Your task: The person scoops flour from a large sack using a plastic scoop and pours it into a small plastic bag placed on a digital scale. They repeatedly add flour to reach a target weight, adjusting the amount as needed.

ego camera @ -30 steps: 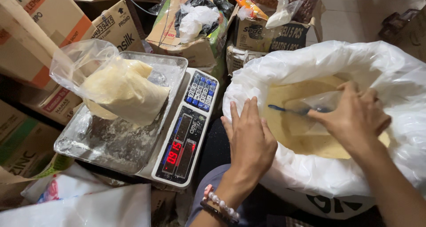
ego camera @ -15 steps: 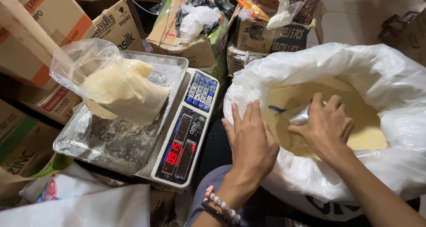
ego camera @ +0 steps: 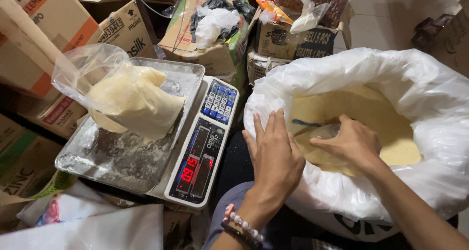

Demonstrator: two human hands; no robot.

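Yellow powder [ego camera: 386, 128] — right hand [ego camera: 349, 142] has dug the scoop [ego camera: 320, 131] deeper.

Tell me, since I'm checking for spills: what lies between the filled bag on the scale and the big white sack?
In the head view, the scale's keypad and display panel lies between the filled bag and the white sack; the left hand rests on the sack's near rim.

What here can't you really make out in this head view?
- Scoop: mostly hidden under the right hand; only a clear part and blue handle show.
- Sack bottom: cut off by the lower edge.
- Tray under the bag: covered by it.
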